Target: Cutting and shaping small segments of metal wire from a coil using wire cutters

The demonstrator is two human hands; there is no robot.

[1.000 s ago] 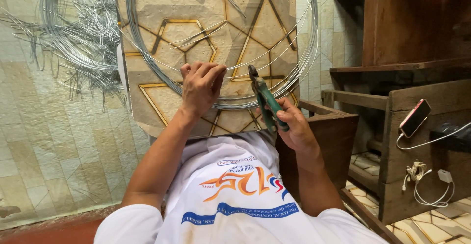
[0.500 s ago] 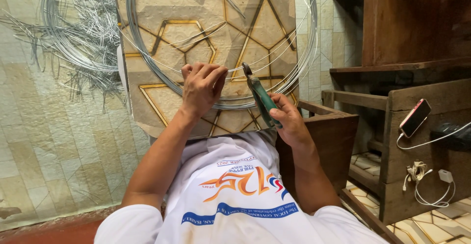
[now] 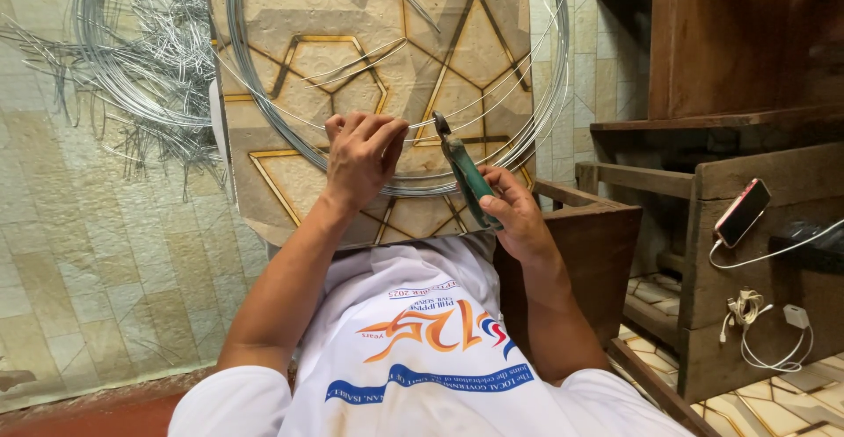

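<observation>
- The left hand (image 3: 360, 157) pinched a thin, springy steel wire (image 3: 413, 126), fingers closed.
- The right hand (image 3: 514, 213) gripped green-handled pliers (image 3: 464, 171); holding close to the jaws seemed steadiest.

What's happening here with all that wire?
A person in a white printed shirt sits over a patterned board that carries a big coil of grey wire. The left hand pinches a strand of it, while the right hand holds green-handled pliers with their tip at that wire. A loose tangle of cut wire pieces lies on the tiled floor to the left.
</observation>
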